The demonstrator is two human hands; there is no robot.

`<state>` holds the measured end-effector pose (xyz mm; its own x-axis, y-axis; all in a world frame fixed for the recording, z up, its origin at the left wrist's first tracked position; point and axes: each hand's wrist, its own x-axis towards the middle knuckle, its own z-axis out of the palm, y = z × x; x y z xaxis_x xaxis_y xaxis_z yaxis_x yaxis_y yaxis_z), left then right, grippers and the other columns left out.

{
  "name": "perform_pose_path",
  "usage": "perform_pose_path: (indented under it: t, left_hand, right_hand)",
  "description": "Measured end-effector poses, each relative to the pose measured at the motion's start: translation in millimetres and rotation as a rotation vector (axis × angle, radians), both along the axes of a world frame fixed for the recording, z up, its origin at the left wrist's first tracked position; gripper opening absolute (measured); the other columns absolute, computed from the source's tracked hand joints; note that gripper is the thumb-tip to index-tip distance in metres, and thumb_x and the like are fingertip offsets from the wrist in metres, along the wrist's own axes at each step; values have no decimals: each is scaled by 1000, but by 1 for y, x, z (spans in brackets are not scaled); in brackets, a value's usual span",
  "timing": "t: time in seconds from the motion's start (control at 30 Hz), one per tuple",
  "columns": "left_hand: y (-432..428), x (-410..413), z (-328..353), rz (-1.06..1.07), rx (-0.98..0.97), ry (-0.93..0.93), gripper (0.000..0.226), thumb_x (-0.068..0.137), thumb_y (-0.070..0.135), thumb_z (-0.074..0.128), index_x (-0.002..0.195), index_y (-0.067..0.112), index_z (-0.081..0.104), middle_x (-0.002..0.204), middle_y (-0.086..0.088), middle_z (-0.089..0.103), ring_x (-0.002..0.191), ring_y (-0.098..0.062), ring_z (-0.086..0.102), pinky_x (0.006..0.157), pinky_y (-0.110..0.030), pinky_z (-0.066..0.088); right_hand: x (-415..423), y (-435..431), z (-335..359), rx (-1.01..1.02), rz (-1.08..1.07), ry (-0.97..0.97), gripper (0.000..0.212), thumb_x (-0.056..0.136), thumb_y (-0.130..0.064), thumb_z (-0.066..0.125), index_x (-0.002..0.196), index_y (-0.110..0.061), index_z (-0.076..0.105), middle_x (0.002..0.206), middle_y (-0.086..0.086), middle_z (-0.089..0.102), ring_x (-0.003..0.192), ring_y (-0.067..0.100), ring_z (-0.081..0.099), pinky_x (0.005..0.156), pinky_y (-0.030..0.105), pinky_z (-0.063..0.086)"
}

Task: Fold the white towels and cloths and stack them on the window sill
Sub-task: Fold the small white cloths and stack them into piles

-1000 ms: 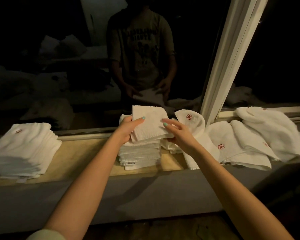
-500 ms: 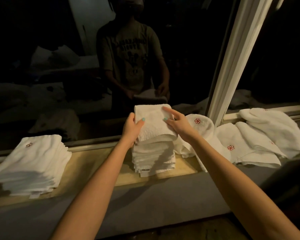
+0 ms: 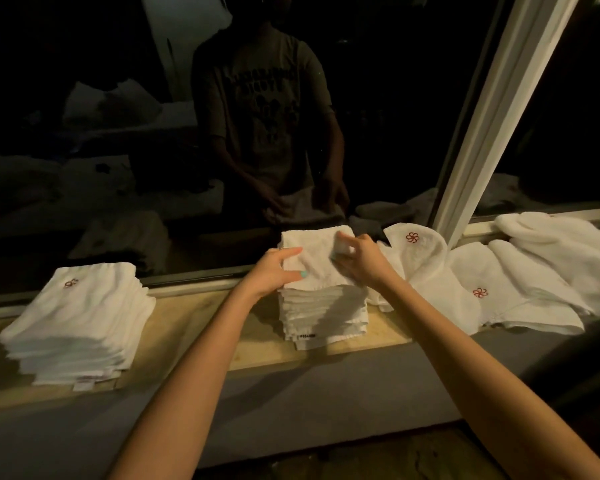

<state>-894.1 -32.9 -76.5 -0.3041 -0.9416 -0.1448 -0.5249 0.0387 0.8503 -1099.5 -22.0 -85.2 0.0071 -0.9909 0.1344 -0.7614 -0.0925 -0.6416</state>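
A folded white cloth (image 3: 314,252) lies on top of the middle stack (image 3: 324,317) of folded cloths on the wooden window sill (image 3: 201,327). My left hand (image 3: 274,271) rests on the cloth's left edge, with the index finger and thumb spread and fairly straight. My right hand (image 3: 355,259) is blurred. Its bent fingertips touch the cloth's right part from above. A second stack of folded towels (image 3: 77,323), with a red flower logo on top, stands at the left of the sill.
Several unfolded white towels (image 3: 430,271), some with red logos, lie heaped on the sill's right part, reaching to a bulkier pile (image 3: 561,258). A white window post (image 3: 492,116) rises behind them. The dark pane (image 3: 118,133) reflects a person. Below the sill is a grey wall (image 3: 291,403).
The folded cloth has come down from my hands onto the middle stack. My grip has loosened to touching its top. The view has shifted a little to the left.
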Motion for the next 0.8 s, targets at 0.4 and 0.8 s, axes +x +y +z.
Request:
perform_pose_path:
  t: [0.4, 0.8]
  left_hand:
    - [5, -26, -28, -133, -215, -615, 58, 102, 49, 24, 154, 30, 7, 161, 15, -9, 146, -9, -16, 116, -57, -6]
    - [18, -120, 24, 137, -585, -379, 28, 95, 17, 52, 117, 10, 67, 121, -10, 65, 117, -27, 54, 100, -36, 40]
  right_hand:
    - [-15, -30, -32, 34, 196, 208, 45, 103, -28, 35, 146, -16, 36, 156, 6, 28, 143, 28, 28, 115, 42, 26]
    - [-97, -2, -9, -117, -70, -327, 32, 98, -18, 52, 129, -15, 56, 128, 3, 60, 107, 12, 58, 92, 25, 46]
